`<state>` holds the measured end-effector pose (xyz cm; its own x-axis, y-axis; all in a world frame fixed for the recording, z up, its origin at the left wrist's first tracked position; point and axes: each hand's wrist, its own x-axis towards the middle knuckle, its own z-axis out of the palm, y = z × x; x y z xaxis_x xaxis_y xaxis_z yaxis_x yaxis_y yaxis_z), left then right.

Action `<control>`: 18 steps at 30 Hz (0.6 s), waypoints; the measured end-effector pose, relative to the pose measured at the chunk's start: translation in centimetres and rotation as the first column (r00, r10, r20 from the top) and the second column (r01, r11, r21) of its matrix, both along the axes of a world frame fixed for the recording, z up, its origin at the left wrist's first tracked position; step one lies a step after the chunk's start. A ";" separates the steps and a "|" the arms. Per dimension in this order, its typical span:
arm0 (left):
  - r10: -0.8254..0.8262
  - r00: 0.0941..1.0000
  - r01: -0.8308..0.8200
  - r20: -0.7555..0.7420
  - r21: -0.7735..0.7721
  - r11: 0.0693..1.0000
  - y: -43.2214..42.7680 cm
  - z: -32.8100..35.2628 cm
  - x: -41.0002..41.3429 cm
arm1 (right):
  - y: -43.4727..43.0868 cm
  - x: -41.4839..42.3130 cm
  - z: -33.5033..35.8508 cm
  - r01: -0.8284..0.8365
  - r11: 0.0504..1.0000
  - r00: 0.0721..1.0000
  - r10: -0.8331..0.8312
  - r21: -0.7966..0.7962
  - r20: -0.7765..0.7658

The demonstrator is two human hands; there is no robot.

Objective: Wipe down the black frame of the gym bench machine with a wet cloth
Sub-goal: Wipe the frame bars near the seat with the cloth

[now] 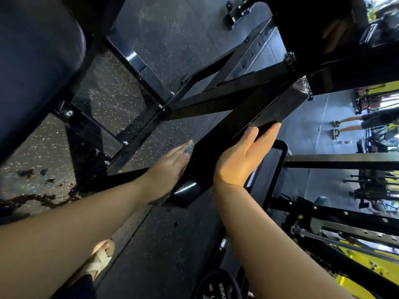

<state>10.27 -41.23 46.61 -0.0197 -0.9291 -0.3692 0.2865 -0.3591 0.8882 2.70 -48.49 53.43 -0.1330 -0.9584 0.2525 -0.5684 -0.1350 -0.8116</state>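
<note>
A thick black frame beam (265,111) of the bench machine runs diagonally from the centre toward the upper right, wet and glossy. My left hand (170,167) lies flat with straight fingers against the beam's left side, pressing a grey cloth (189,148) onto it; only the cloth's edges show past the fingers. My right hand (241,156) rests on the beam's right side, fingers straight and pointing up along it. Other black frame bars (216,100) cross behind the beam.
A dark padded seat (36,67) fills the upper left. The speckled rubber floor (121,100) has wet patches (32,197) at the left. My sandalled foot (99,260) stands below. A weight plate (218,288) sits at the bottom. A person's legs (354,124) and other machines stand at right.
</note>
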 end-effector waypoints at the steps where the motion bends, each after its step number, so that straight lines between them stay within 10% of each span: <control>1: 0.032 0.999 -0.032 0.005 0.053 0.998 1.3 -0.4 0.0 | 0.3 0.3 0.2 -0.018 1.000 1.000 0.018 0.004 0.012; 18: 0.245 0.970 -0.245 -0.005 -0.047 0.968 4.7 0.2 -2.2 | 0.2 0.3 1.4 0.006 0.999 0.985 -0.013 0.038 0.175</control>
<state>8.10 -36.52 46.82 0.2107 -0.9219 -0.3251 0.3600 -0.2360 0.9026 2.99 -48.25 54.79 -0.1811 -0.9652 0.1887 -0.4184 -0.0980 -0.9030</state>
